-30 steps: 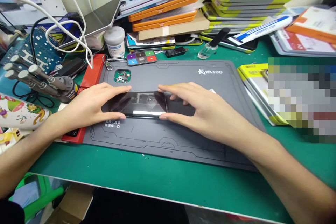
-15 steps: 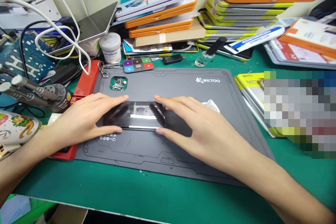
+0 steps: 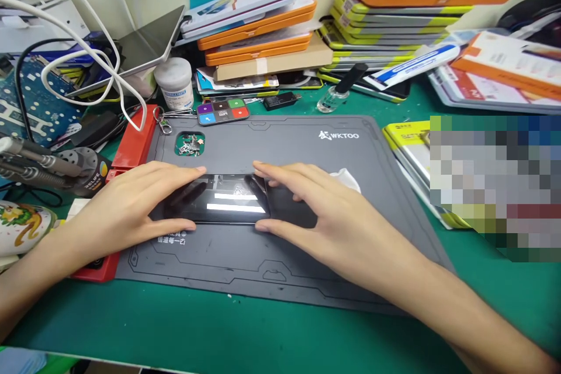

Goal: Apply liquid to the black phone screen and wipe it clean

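Observation:
A smartphone (image 3: 228, 201) with a glossy black screen lies lengthwise across the grey work mat (image 3: 210, 266), bright light strips reflected in its glass. My left hand (image 3: 131, 198) grips its left end, index finger along the far edge and thumb along the near edge. Its right end is held the same way by my right hand (image 3: 315, 204). A flat black piece (image 3: 291, 207) shows just beyond that end, partly under my right hand; what it is I cannot tell. Behind my right fingers a crumpled white cloth (image 3: 348, 179) pokes out.
Small metal parts sit in a mat recess (image 3: 190, 144). At the left are a red holder (image 3: 134, 140), a screwdriver stand (image 3: 90, 169) and white cables. Behind the mat stand a paste jar (image 3: 174, 83), a small bottle (image 3: 333, 96) and stacked boxes (image 3: 258, 26).
The whole view has shifted slightly left. Both hands keep hold of the phone's ends, and the light strips on its glass have moved, now lying closer together.

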Tool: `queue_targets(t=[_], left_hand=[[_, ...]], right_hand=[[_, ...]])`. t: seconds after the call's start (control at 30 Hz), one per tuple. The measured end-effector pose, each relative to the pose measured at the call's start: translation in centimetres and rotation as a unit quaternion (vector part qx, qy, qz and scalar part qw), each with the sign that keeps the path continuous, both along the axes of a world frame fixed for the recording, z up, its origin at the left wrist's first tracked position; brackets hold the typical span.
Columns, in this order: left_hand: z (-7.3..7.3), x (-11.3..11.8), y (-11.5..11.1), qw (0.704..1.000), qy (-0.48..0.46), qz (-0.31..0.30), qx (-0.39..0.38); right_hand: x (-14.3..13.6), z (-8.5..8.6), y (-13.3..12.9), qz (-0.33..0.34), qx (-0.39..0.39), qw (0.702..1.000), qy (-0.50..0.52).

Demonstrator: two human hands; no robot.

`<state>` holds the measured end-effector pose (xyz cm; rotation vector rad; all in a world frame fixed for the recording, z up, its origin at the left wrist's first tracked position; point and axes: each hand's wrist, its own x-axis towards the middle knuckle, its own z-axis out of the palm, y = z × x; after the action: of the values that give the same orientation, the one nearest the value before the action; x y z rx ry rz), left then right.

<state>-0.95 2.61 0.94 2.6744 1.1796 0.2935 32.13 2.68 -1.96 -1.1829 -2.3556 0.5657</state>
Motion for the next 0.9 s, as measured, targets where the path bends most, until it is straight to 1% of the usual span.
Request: queue_targets(t=[0.27,0.5,0.73,0.9], left_hand=[[-0.14,-0.16,0.03,1.0,0.015,-0.009,0.014],[0.16,-0.12,-0.03,1.0,0.013,-0.003,0.014],[0.09,-0.09,-0.09,0.999,0.021,-0.001,0.026],[0.14,-0.15,-0.08,0.999,0.027,-0.002,0.026]], right_hand=[[0.2,0.1,0.26,0.004,0.014,1.0,-0.016],[0.07,-0.11,0.3,0.01,0.037,0.999,-0.026],[0.07,-0.19,0.35,0.019,0.052,0.998,-0.025],[0.03,-0.2,0.07,0.005,0.063,0.998,-0.018]])
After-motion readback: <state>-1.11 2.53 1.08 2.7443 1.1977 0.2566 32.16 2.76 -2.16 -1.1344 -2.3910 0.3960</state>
